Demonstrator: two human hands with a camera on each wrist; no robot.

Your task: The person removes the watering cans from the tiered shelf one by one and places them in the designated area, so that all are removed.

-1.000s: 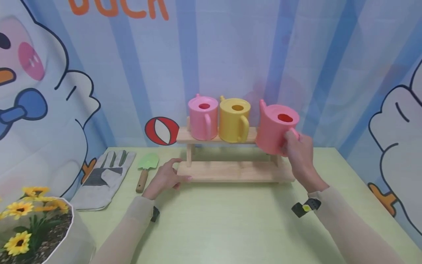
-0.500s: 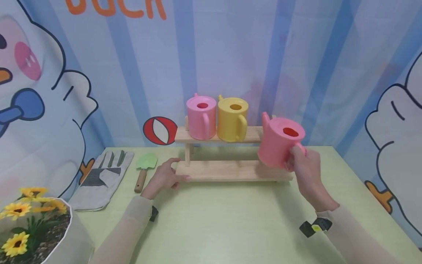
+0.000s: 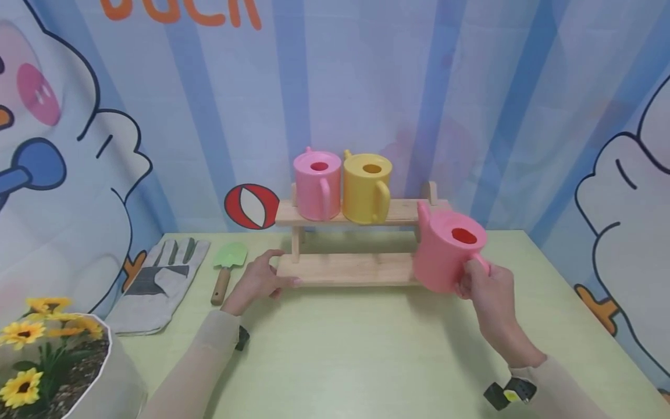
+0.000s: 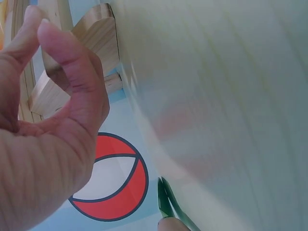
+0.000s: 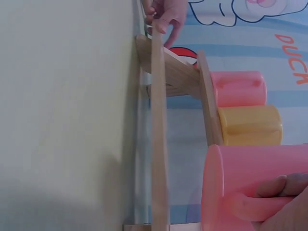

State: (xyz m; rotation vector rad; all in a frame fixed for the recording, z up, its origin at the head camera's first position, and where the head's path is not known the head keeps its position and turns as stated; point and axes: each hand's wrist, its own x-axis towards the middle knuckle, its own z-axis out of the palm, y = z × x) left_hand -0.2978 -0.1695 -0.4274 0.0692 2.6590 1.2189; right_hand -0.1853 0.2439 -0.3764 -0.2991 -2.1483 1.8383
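Note:
My right hand (image 3: 492, 297) grips the handle of a coral-pink watering can (image 3: 445, 256), held slightly tilted in front of the right end of a two-tier wooden shelf (image 3: 345, 269). Seen from the right wrist, fingers (image 5: 272, 186) curl round that handle, and the can's base sits level with the upper board. At the shelf's left end, my left hand (image 3: 260, 278) holds the lower board, thumb along its front edge. A lighter pink watering can (image 3: 314, 195) and a yellow watering can (image 3: 361, 198) stand side by side on the upper board, handles facing me.
Left of the shelf lie a green-bladed hand trowel (image 3: 222, 282) and a grey work glove (image 3: 152, 302). A white pot (image 3: 123, 372) of yellow flowers stands at the near left. Behind the table (image 3: 335, 349) hangs a blue striped curtain (image 3: 366, 75) with printed ducks.
The right hand has brought the coral-pink watering can down and toward me from the upper board's right end to lower-board height. The left hand keeps its hold on the shelf.

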